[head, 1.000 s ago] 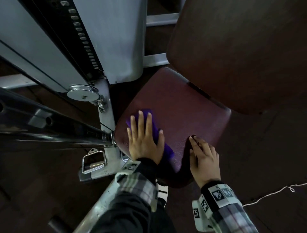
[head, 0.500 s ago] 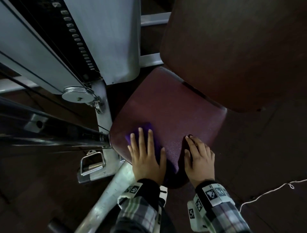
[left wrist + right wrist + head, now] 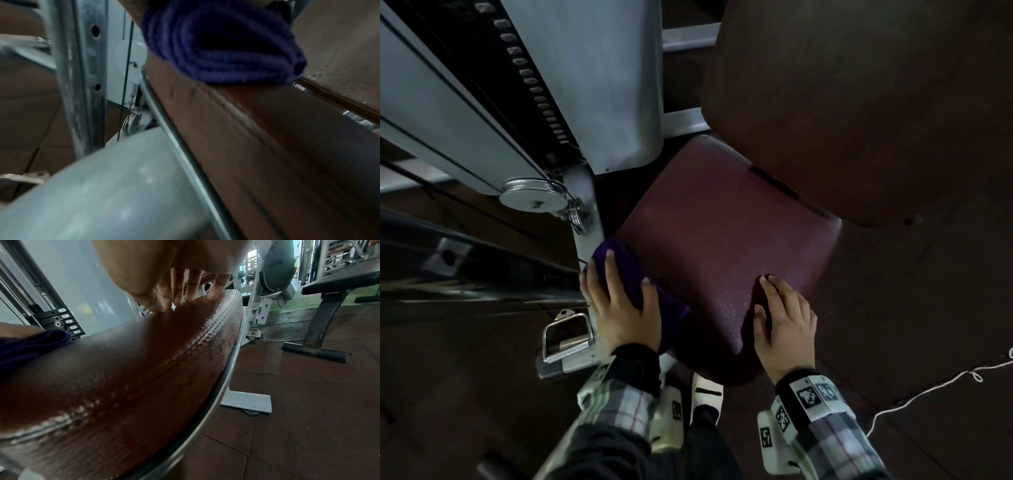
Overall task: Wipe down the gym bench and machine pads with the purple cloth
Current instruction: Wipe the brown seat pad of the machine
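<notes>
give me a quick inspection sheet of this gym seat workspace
surface: maroon seat pad, textured, stitched seam, wet-looking droplets near its right edge
job's things: purple cloth bunched at the pad's left front edge
clutter: nothing seen
grippers: left hand presses the cloth; right hand rests flat on the pad
cables: machine cable by the pulley; white cord on the floor
surroundings: backrest pad, weight stack, black bench

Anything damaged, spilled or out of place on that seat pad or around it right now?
Nothing damaged. The maroon seat pad looks intact, with fine droplets along its right stitched edge. The left hand presses the purple cloth over its left edge; the right hand rests flat. A white cord trails loose across the floor.
</notes>
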A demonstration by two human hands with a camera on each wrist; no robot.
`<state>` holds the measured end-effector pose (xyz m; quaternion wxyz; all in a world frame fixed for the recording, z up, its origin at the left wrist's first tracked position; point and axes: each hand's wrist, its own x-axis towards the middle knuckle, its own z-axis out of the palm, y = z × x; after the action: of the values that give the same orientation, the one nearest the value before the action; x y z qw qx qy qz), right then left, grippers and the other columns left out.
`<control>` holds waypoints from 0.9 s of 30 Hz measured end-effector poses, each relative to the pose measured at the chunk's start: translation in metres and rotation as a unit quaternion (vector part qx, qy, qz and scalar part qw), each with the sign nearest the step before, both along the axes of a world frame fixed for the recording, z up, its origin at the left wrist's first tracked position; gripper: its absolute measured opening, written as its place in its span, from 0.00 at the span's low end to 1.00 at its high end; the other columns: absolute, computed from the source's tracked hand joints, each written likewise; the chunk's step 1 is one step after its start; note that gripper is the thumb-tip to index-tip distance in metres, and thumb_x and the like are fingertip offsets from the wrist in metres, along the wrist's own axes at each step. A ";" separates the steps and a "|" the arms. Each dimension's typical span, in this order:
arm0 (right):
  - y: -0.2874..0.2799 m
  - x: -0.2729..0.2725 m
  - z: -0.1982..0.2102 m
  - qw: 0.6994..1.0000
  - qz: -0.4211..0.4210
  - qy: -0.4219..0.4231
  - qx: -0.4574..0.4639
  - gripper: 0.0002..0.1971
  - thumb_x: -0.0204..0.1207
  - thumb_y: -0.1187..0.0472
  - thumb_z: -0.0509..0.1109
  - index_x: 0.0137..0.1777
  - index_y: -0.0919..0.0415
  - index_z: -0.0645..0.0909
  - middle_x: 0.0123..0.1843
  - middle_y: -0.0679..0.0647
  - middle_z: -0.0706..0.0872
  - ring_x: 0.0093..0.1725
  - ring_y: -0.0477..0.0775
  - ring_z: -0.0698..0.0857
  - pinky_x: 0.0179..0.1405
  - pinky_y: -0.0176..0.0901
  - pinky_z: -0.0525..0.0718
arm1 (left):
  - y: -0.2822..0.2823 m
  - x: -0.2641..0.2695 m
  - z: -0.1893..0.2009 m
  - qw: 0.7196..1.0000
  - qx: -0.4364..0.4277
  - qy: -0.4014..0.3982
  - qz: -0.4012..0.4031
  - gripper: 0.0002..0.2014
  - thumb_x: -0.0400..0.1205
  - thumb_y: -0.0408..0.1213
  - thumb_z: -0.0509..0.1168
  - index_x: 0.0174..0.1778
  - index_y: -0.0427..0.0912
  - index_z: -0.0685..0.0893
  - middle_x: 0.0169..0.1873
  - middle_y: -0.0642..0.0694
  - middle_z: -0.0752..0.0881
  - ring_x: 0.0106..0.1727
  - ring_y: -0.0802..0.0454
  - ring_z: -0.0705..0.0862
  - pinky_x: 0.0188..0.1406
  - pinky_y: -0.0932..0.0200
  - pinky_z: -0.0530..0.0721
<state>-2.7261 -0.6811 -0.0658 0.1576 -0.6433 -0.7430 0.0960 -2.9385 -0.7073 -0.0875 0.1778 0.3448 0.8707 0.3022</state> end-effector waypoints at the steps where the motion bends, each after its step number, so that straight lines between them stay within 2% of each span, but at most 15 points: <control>1: 0.000 0.000 0.000 1.000 0.000 -0.002 0.002 0.24 0.75 0.53 0.57 0.71 0.55 0.75 0.69 0.47 0.73 0.63 0.53 0.71 0.58 0.57 0.76 | -0.010 0.008 -0.001 1.000 0.001 0.002 0.013 0.35 0.78 0.56 0.56 0.83 0.52 0.60 0.83 0.42 0.57 0.84 0.38 0.52 0.75 0.29 0.65; 3: 0.000 0.000 -0.001 1.000 0.001 -0.005 0.003 0.24 0.75 0.53 0.57 0.71 0.55 0.75 0.68 0.47 0.73 0.63 0.53 0.71 0.58 0.57 0.77 | -0.025 0.027 -0.001 1.000 0.009 0.028 -0.010 0.34 0.79 0.53 0.57 0.82 0.48 0.61 0.83 0.36 0.57 0.83 0.33 0.51 0.77 0.29 0.60; 5: 0.000 -0.001 0.000 1.000 -0.003 -0.007 0.003 0.24 0.75 0.53 0.57 0.70 0.56 0.76 0.68 0.47 0.73 0.63 0.53 0.70 0.58 0.58 0.77 | -0.032 0.046 0.001 0.994 0.012 0.073 -0.080 0.32 0.80 0.50 0.58 0.81 0.45 0.64 0.82 0.32 0.59 0.82 0.30 0.51 0.78 0.34 0.54; 8: 0.001 -0.002 0.001 1.000 -0.004 -0.012 -0.001 0.24 0.75 0.54 0.57 0.70 0.56 0.76 0.68 0.50 0.76 0.62 0.53 0.70 0.57 0.59 0.77 | -0.021 0.050 0.008 0.982 0.008 0.103 -0.160 0.31 0.79 0.51 0.57 0.80 0.50 0.67 0.82 0.36 0.61 0.83 0.33 0.52 0.78 0.38 0.51; 11: 0.001 -0.002 0.002 1.000 -0.002 -0.016 -0.006 0.24 0.75 0.53 0.56 0.70 0.56 0.76 0.67 0.51 0.77 0.62 0.53 0.70 0.57 0.59 0.77 | 0.001 0.028 0.008 0.982 0.003 0.091 -0.163 0.31 0.78 0.54 0.56 0.80 0.52 0.69 0.83 0.40 0.61 0.84 0.36 0.51 0.78 0.40 0.48; 13: 0.001 -0.001 0.003 1.000 -0.002 -0.014 -0.009 0.24 0.75 0.53 0.56 0.70 0.56 0.76 0.67 0.51 0.78 0.62 0.53 0.70 0.57 0.59 0.77 | 0.015 0.010 0.008 0.989 0.002 0.066 -0.130 0.32 0.78 0.55 0.56 0.80 0.53 0.67 0.83 0.41 0.60 0.84 0.37 0.50 0.80 0.38 0.49; 16: 0.002 -0.001 0.004 1.000 -0.004 -0.013 -0.012 0.24 0.75 0.53 0.56 0.70 0.56 0.76 0.67 0.51 0.78 0.63 0.52 0.70 0.57 0.59 0.77 | 0.024 -0.008 0.007 0.998 0.000 0.019 -0.054 0.34 0.77 0.53 0.60 0.82 0.54 0.64 0.83 0.42 0.60 0.84 0.40 0.50 0.81 0.37 0.55; 20: 0.001 -0.001 0.004 1.000 -0.005 -0.004 -0.017 0.24 0.75 0.53 0.56 0.70 0.55 0.76 0.67 0.50 0.78 0.62 0.52 0.70 0.57 0.58 0.78 | 0.018 -0.006 0.011 1.000 -0.012 -0.021 0.007 0.34 0.81 0.48 0.65 0.83 0.55 0.60 0.83 0.43 0.56 0.84 0.41 0.50 0.80 0.38 0.59; 24: 0.002 0.001 0.004 1.000 0.000 -0.005 -0.025 0.24 0.74 0.53 0.56 0.70 0.55 0.77 0.67 0.51 0.79 0.62 0.52 0.71 0.55 0.59 0.79 | 0.002 0.005 0.017 0.993 -0.013 -0.072 0.094 0.35 0.82 0.45 0.65 0.84 0.57 0.57 0.82 0.40 0.57 0.81 0.39 0.60 0.74 0.40 0.67; 27: 0.002 0.001 0.005 1.000 0.004 0.003 -0.029 0.24 0.75 0.53 0.56 0.70 0.55 0.76 0.67 0.50 0.78 0.62 0.52 0.71 0.55 0.58 0.79 | -0.012 0.016 0.021 0.982 -0.022 -0.109 0.152 0.36 0.83 0.46 0.64 0.85 0.55 0.55 0.79 0.36 0.63 0.76 0.34 0.67 0.69 0.41 0.71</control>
<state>-2.7249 -0.6793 -0.0613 0.1403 -0.6447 -0.7418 0.1203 -2.9222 -0.7194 -0.0666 0.2310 0.1700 0.8949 0.3420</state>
